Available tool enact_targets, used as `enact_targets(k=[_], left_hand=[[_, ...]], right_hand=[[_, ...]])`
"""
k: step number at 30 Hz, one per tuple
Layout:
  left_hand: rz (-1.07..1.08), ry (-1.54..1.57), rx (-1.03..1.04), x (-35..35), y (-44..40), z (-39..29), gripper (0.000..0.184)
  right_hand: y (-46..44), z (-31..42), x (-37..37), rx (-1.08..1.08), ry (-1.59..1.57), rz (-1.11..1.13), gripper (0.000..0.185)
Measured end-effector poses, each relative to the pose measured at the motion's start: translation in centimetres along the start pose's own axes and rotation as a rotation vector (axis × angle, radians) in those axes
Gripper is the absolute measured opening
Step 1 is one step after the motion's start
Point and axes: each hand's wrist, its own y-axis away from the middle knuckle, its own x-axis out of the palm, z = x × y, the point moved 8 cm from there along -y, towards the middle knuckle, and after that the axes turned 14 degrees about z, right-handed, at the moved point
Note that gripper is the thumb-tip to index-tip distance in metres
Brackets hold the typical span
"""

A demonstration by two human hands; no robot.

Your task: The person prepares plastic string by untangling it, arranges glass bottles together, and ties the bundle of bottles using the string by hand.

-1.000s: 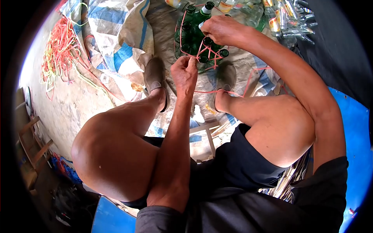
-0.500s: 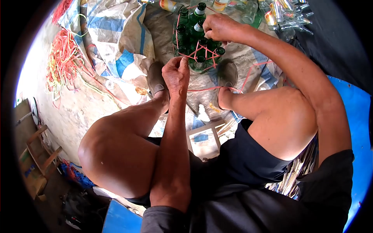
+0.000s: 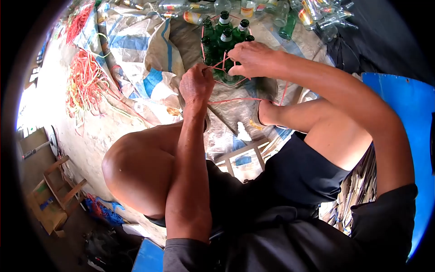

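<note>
A tight cluster of several green glass bottles (image 3: 225,38) stands upright on the ground in front of me, with pink string (image 3: 216,66) wound around and across their necks. My left hand (image 3: 196,84) is at the near left side of the cluster, its fingers pinched closed on a stretch of the string. Over the near right bottles is my right hand (image 3: 253,60), fingers curled in and string running to them. It hides some of the bottle necks there. A slack length of the same string trails across the ground below the cluster.
Clear glass bottles (image 3: 317,16) lie at the back and back right, with one green bottle (image 3: 288,27) among them. Left are crumpled woven sacks (image 3: 131,41) and a tangle of pink and yellow string (image 3: 84,84). A wooden frame (image 3: 244,149) lies between my legs; a blue panel (image 3: 385,97) is right.
My right hand has moved nearer, from the far right bottles to the near right ones. My left hand keeps its pinch at the near left. The view has shifted slightly.
</note>
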Motion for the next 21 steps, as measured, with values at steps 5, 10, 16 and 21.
enact_targets(k=[5,10,16,21], left_hand=[[0.026,-0.111,0.083,-0.3,-0.8,-0.8,0.023],[0.026,-0.193,0.175,-0.7,-1.0,-1.9,0.022],[0.170,-0.480,0.337,-1.7,-2.7,-5.1,0.018],[0.248,-0.588,0.462,-1.4,-4.2,-6.4,0.018]], right_hand=[[-0.4,0.4,3.1,0.110,-0.074,-0.186,0.036],[0.4,0.4,4.5,0.235,-0.257,-0.422,0.024],[0.5,0.5,5.3,0.322,-0.281,-0.464,0.017],[0.3,0.5,5.7,0.324,-0.249,-0.464,0.018]])
